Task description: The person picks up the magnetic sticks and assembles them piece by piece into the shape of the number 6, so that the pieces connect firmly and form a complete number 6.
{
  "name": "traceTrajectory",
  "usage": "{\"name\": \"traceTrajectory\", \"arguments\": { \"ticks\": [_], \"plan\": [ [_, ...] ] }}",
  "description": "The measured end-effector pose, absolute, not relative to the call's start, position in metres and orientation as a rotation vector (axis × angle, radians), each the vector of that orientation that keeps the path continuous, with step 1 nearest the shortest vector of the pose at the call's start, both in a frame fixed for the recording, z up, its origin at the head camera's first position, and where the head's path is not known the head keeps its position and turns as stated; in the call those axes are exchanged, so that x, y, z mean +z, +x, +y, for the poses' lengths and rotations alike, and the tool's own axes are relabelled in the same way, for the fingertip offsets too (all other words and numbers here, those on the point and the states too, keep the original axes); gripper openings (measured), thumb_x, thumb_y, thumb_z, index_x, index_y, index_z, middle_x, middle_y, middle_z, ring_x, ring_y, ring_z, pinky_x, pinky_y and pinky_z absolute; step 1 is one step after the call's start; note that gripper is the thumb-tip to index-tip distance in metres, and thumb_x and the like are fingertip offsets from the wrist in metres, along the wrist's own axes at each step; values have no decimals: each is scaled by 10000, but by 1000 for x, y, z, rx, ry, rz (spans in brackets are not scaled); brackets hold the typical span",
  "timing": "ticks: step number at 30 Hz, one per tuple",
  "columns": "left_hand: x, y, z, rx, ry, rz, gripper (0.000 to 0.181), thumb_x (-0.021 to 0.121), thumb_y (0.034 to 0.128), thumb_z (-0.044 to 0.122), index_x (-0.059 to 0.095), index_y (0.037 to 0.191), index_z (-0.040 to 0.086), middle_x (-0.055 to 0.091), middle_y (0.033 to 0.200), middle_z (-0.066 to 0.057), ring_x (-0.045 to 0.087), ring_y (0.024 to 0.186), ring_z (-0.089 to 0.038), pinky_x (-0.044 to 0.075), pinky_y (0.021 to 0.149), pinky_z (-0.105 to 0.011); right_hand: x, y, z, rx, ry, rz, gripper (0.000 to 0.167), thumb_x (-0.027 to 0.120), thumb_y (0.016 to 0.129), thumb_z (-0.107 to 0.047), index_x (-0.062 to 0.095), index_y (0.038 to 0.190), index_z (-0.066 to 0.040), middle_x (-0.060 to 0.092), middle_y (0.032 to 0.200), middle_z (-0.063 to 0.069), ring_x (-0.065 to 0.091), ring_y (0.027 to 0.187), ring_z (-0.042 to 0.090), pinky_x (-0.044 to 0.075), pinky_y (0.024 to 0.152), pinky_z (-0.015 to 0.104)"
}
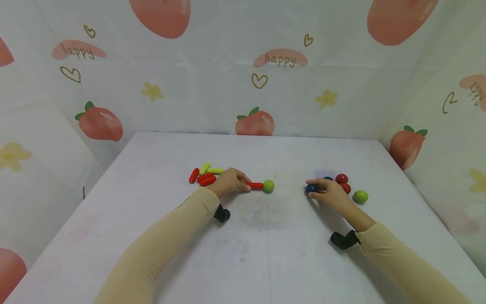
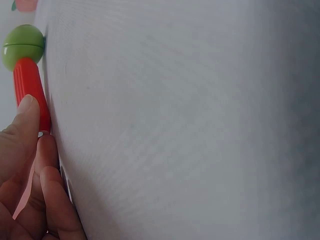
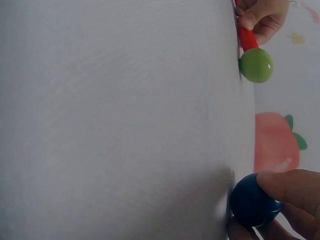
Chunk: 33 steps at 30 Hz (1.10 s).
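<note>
Near the middle of the table, my left hand [image 1: 230,182] pinches a red ridged rod [image 1: 256,185] between thumb and fingers. The rod's far end meets a green ball [image 1: 268,185], which has a groove around it in the left wrist view. Over on the right side, my right hand [image 1: 334,197] grips a blue ball [image 1: 311,189] with thumb and fingertips, at the table surface. Behind that hand lie a second blue ball [image 1: 328,178], partly hidden, and two red balls, one [image 1: 341,178] farther back than the other [image 1: 345,188]. Another green ball [image 1: 361,196] sits to their right.
Left of my left hand lie several loose rods, among them a red rod [image 1: 194,175] and a yellow-green rod [image 1: 205,168]. Both wrists carry black camera mounts, as the right mount [image 1: 343,240] shows. A printed cloth backdrop [image 1: 212,84] stands behind the white table [image 1: 243,261].
</note>
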State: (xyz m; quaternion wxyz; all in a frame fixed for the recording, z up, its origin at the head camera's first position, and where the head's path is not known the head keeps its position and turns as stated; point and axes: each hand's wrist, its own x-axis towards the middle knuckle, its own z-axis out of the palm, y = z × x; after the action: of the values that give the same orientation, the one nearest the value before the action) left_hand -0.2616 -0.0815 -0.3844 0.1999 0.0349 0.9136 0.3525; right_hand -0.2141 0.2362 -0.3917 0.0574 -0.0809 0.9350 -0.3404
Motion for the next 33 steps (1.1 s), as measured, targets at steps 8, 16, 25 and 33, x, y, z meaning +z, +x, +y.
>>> {"name": "traceTrajectory", "arguments": {
  "ticks": [8,16,25,33],
  "plan": [
    [-384,-262,-81,983,80,2547,186,754,781,253,726,958,203,646,901,-5,518,860,-156,412,702,-242,-390,-214,236,-1018,-233,2815,396,644,870,-161,581,1250,-69,558,1283,221,550,1165,383,509,896,443],
    [-383,-260,-82,990,89,2545,180,749,787,246,726,959,196,651,923,-5,521,876,-162,421,715,-244,-388,-214,235,-1009,-239,2809,392,642,872,-153,581,1247,-53,559,1282,226,546,1166,387,508,896,441],
    [-381,-259,-82,999,73,2536,160,747,790,236,725,944,197,653,904,-5,522,876,-160,418,719,-241,-379,-214,228,-1031,-252,2784,417,642,879,-194,568,1267,-60,543,1308,222,536,1183,396,511,894,442],
    [-384,-262,-82,997,70,2537,171,755,780,262,727,941,212,633,969,-1,509,893,-171,418,713,-253,-365,-213,218,-1126,-249,2733,439,621,896,-201,535,1302,-60,515,1341,217,520,1210,390,478,936,471]
  ]
}}
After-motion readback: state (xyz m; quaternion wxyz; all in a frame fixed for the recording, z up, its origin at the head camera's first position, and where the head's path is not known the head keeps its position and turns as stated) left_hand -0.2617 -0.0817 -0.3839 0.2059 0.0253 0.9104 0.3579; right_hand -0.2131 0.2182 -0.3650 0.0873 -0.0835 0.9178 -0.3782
